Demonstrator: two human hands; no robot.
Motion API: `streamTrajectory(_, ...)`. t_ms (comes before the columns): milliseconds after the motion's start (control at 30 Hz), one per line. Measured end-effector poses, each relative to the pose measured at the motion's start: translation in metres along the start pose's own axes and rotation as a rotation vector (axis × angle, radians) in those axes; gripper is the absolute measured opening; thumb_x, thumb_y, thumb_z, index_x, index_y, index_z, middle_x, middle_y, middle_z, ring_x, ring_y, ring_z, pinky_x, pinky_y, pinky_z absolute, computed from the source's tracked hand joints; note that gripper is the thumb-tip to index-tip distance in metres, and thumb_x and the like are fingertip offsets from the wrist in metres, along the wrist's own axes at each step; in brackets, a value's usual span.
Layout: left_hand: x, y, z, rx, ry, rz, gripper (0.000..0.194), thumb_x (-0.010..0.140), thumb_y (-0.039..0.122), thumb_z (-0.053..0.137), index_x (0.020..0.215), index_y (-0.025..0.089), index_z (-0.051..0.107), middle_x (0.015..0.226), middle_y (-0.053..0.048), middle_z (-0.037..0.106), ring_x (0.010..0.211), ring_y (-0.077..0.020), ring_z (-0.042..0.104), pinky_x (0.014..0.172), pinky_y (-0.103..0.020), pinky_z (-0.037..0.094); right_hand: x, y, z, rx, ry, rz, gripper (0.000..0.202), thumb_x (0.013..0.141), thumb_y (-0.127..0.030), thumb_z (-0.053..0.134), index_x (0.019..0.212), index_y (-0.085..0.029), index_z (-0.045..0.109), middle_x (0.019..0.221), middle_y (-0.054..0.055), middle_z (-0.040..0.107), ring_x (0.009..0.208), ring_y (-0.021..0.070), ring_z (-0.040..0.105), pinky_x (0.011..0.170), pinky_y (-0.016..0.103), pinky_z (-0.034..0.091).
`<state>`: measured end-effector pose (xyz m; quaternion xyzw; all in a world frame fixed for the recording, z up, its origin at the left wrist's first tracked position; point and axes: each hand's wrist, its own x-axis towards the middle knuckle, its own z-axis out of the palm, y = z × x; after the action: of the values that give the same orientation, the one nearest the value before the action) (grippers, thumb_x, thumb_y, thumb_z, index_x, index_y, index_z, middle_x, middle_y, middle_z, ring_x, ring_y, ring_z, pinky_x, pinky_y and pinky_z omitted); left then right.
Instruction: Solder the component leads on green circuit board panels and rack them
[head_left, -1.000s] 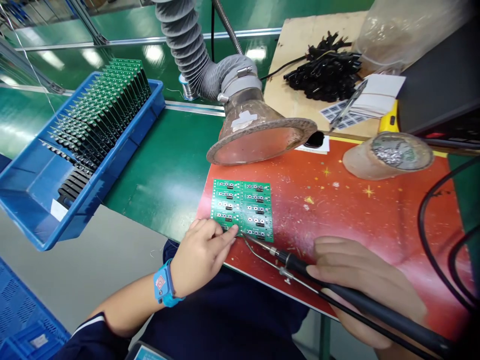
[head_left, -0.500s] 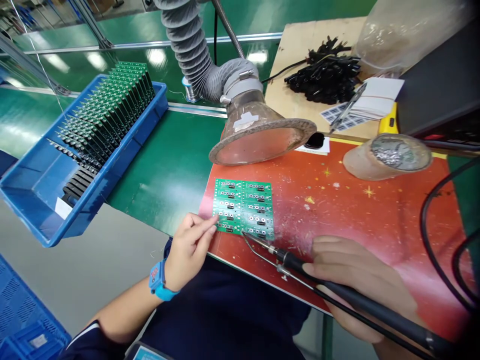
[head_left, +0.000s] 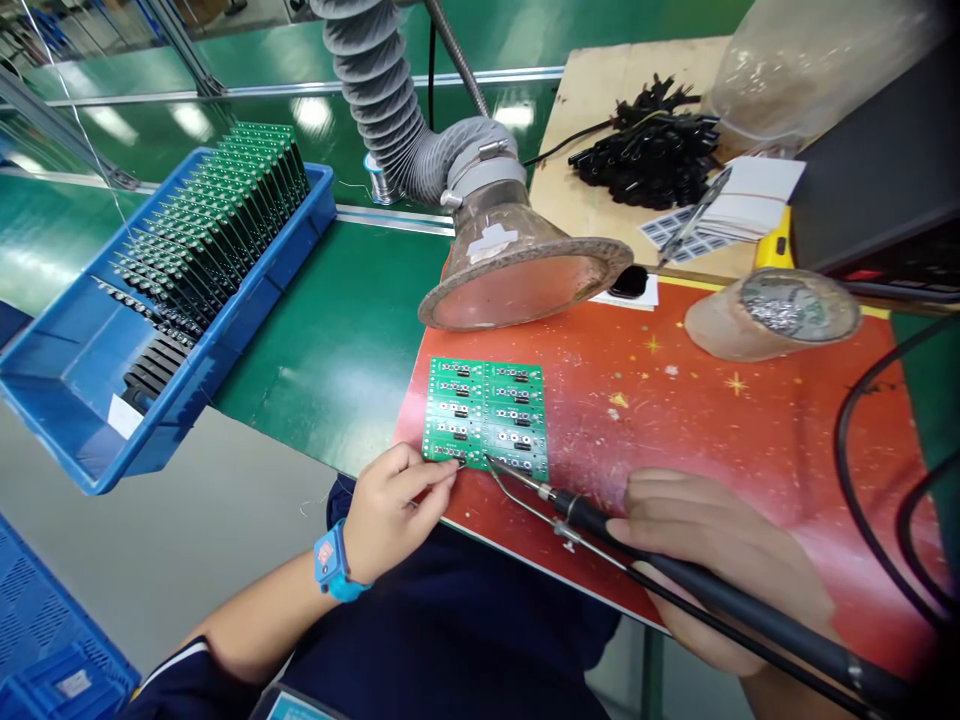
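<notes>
A green circuit board (head_left: 486, 410) with rows of small black components lies flat on the red mat. My left hand (head_left: 401, 500), thumb and forefinger pinched together, grips the board's near edge left of its middle. In my right hand (head_left: 712, 545) is a black soldering iron (head_left: 675, 575), held low over the mat. A thin metal solder-feed tube (head_left: 529, 512) runs along the iron and bends in beside its tip. That tip meets the near edge of the board around the middle, just right of my left fingertips. Whether it touches a joint cannot be made out.
Above the board hangs a fume extractor hood (head_left: 525, 280) on a grey hose. Many upright circuit boards fill a blue bin (head_left: 247, 330) at the left. A container of solder scraps (head_left: 772, 315) lies right, black cables (head_left: 652, 145) behind it. A solder spool (head_left: 384, 180) stands farther back.
My left hand has slid right along the board's near edge, from its left corner toward the iron's tip. The soldering iron has barely shifted, its tip slightly farther in.
</notes>
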<state>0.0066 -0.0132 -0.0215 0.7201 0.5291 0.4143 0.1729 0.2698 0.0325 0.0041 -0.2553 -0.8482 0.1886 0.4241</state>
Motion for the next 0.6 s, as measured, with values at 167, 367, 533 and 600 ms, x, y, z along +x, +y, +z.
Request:
streamTrajectory(167, 0.0004, -0.0004, 0.0024, 0.015, 0.0, 0.012, 0.016, 0.09, 0.016, 0.06, 0.101, 0.019, 0.071, 0.068, 0.003, 0.048, 0.056, -0.008, 0.049, 0.051, -0.02, 0.043, -0.0017, 0.0008, -0.0018, -0.013, -0.023, -0.002, 0.031, 0.071, -0.007, 0.049, 0.096, -0.022, 0.06, 0.063, 0.001, 0.062, 0.055, 0.0174, 0.062, 0.057, 0.036, 0.056)
streamTrajectory(367, -0.0006, 0.0025, 0.0014, 0.027, -0.001, 0.041, 0.015, 0.09, 0.014, 0.06, 0.101, 0.018, 0.07, 0.068, 0.003, 0.049, 0.056, -0.0078, 0.049, 0.05, -0.02, 0.043, -0.0039, -0.0006, 0.0, -0.002, 0.025, 0.016, 0.028, 0.073, -0.009, 0.049, 0.094, -0.022, 0.061, 0.062, 0.0, 0.061, 0.055, 0.0168, 0.061, 0.057, 0.038, 0.056)
streamTrajectory(533, -0.0002, 0.002, 0.001, 0.043, -0.011, 0.06, 0.016, 0.091, 0.014, 0.058, 0.1, 0.019, 0.069, 0.067, 0.003, 0.05, 0.055, -0.0082, 0.049, 0.05, -0.02, 0.044, -0.003, -0.0051, 0.001, 0.014, 0.01, 0.022, 0.025, 0.075, -0.01, 0.047, 0.092, -0.023, 0.061, 0.061, 0.0, 0.061, 0.053, 0.0178, 0.06, 0.056, 0.037, 0.055)
streamTrajectory(600, -0.0001, 0.0009, 0.002, 0.045, -0.01, 0.054, 0.016, 0.091, 0.015, 0.058, 0.101, 0.019, 0.069, 0.067, 0.003, 0.051, 0.055, -0.0083, 0.049, 0.05, -0.02, 0.044, -0.0026, -0.0052, 0.0004, 0.013, 0.001, 0.012, 0.026, 0.074, -0.009, 0.048, 0.092, -0.022, 0.062, 0.062, 0.001, 0.062, 0.054, 0.0185, 0.061, 0.056, 0.037, 0.055)
